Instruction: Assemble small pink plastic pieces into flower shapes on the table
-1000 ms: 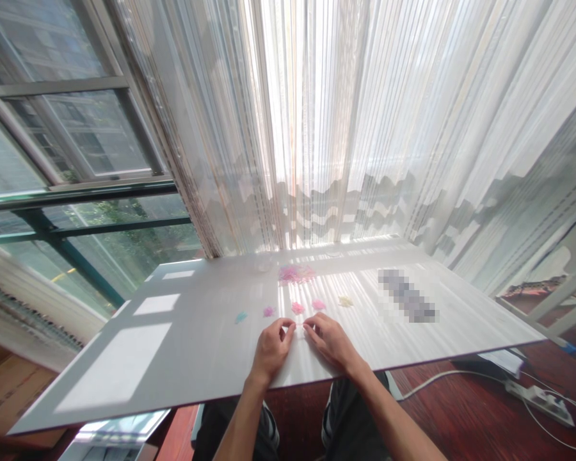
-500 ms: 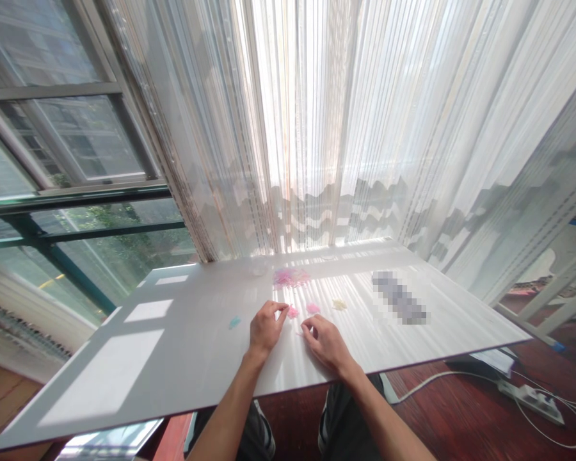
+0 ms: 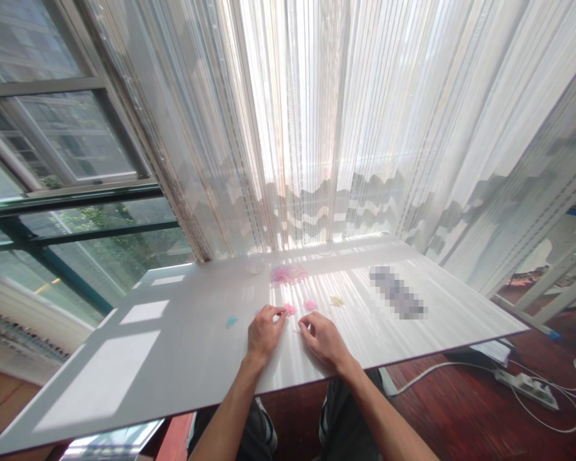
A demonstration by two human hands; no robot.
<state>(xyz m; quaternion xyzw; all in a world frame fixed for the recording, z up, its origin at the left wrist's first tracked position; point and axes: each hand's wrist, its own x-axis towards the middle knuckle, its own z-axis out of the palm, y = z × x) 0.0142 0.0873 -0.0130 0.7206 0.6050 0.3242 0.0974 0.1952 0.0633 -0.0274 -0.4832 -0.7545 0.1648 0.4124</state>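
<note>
My left hand [image 3: 266,333] rests on the white table [image 3: 187,358] with thumb and index fingertips pressed together at the edge of a small hot-pink pile [image 3: 290,309]. Whatever is in that pinch is too small to make out. Across from it, my right hand [image 3: 324,338] is closed with curled fingers. A tiny pale pink bit [image 3: 296,331] shows at its fingertips; whether it is gripped I cannot tell. Beyond the hands lie a light pink pile [image 3: 310,305], a yellow pile [image 3: 336,300] and a larger mixed pink and purple pile [image 3: 288,275]. A teal pile [image 3: 232,321] sits left.
A clear, see-through container [image 3: 256,265] stands near the table's back edge. To the right is a pixelated dark object [image 3: 398,293]. Sheer curtains [image 3: 307,128] hang behind the table. On the red floor lies a white power strip [image 3: 525,387] with cables.
The view has shifted slightly, so the table and piles sit a little further left and higher. Both hands keep nearly the same pose beside the hot-pink pile.
</note>
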